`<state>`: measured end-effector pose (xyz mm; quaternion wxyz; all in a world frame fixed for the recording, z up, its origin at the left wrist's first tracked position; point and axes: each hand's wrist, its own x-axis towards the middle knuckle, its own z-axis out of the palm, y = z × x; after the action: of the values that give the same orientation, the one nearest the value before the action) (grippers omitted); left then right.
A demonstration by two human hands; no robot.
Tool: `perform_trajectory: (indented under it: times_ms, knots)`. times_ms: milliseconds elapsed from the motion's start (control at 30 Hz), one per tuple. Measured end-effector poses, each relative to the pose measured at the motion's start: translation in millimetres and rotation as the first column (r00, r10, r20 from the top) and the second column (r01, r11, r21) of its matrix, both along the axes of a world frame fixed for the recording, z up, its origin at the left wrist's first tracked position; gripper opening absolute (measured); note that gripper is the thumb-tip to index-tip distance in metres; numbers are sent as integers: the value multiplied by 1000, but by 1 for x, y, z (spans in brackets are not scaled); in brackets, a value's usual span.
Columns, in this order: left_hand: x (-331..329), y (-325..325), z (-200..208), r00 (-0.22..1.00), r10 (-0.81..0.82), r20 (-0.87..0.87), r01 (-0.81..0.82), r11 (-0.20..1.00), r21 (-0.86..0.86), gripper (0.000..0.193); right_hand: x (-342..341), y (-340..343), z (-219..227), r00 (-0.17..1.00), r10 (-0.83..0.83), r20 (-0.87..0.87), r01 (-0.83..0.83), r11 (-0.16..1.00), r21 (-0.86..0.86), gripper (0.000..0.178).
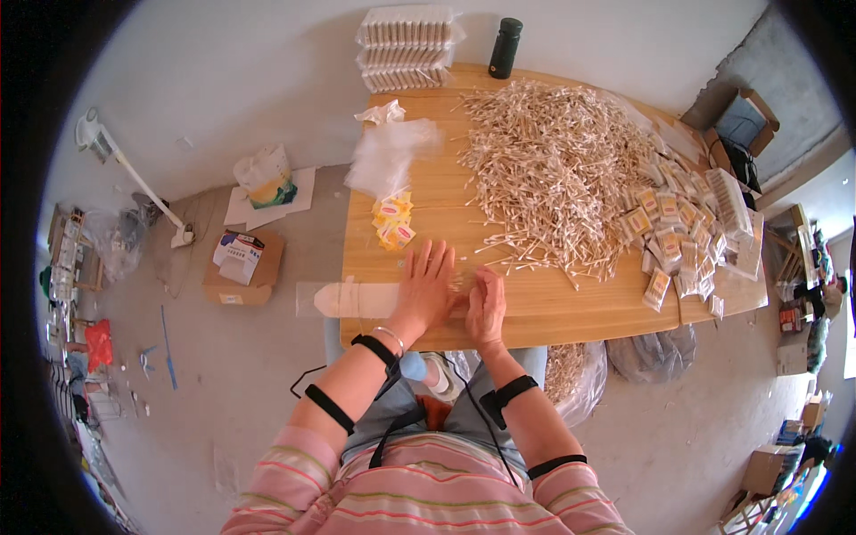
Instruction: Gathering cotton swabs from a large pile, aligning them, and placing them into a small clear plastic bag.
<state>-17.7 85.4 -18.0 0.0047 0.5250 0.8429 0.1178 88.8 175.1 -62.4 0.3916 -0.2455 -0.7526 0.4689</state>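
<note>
My left hand (427, 287) lies palm down near the table's front edge, its fingers stretched out. Beside it, my right hand (486, 308) is turned on its side with the fingers curled in. A few cotton swabs (461, 281) show in the gap between the hands, against the right fingers; the rest of them is hidden. Under my left wrist runs a flat white strip (357, 300) with a rounded end, on clear plastic. Just beyond my left fingers are small yellow-and-white printed cards (393, 221). Farther back rests a stack of clear plastic bags (385, 160).
A large heap of loose cotton swabs (553, 169) covers the table's middle. Filled small packs (678, 232) pile up at right. Wrapped swab bundles (406, 49) and a dark bottle (505, 49) stand at the back. On the floor are a cardboard box (223, 290) and bagged swabs (571, 379).
</note>
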Motion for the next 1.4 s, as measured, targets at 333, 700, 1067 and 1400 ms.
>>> perform_trajectory:
  times_ms: [333,700,1067,1400]
  knots:
    - [23,-34,-13,987,26,159,-58,979,197,64,3,9,15,982,-124,146,79,958,276,38]
    - [22,-36,-22,976,-73,207,10,957,291,58,-18,63,11,901,-198,386,-58,827,560,13]
    - [21,-34,-15,976,88,199,-144,948,285,81,2,24,15,981,-127,148,97,977,191,29]
    - [18,-31,-19,984,-15,176,-24,976,218,72,-22,-8,-10,989,145,-36,-149,956,-251,39]
